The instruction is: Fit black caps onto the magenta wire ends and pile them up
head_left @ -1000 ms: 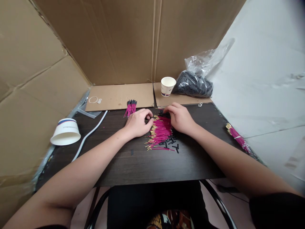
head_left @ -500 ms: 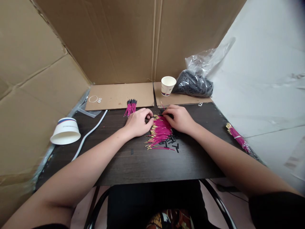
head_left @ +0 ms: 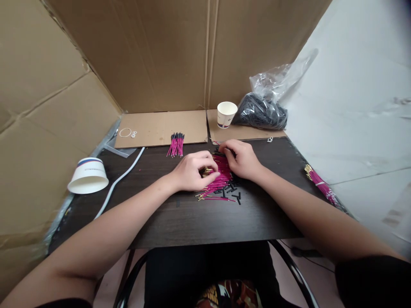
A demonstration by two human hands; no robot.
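A pile of magenta wires (head_left: pixel 219 182) with gold-coloured tips lies on the dark table, short black sleeves (head_left: pixel 233 188) scattered along its right side. My left hand (head_left: pixel 196 171) is over the left part of this pile, thumb and forefinger bent together at the wires; what is between their tips is too small to make out. At the pile's far right my right hand (head_left: pixel 240 158) is closed, its fingertips by more black sleeves. A single magenta wire (head_left: pixel 214 141) sticks out leftward from those fingertips, its other end hidden. Beyond my left hand lies a group of black-sleeved magenta wires (head_left: pixel 176 145).
A white paper cup (head_left: pixel 226 114) stands at the back beside a clear bag of black pieces (head_left: pixel 263 112). Another paper cup (head_left: pixel 88 176) lies tipped at left, near a white cable (head_left: pixel 120 182). A tied wire bundle (head_left: pixel 321 184) lies at the right edge.
My left hand has moved right and nearer to me, over the wires. My right hand has barely shifted, while the wire sticking out from it now tilts further left.
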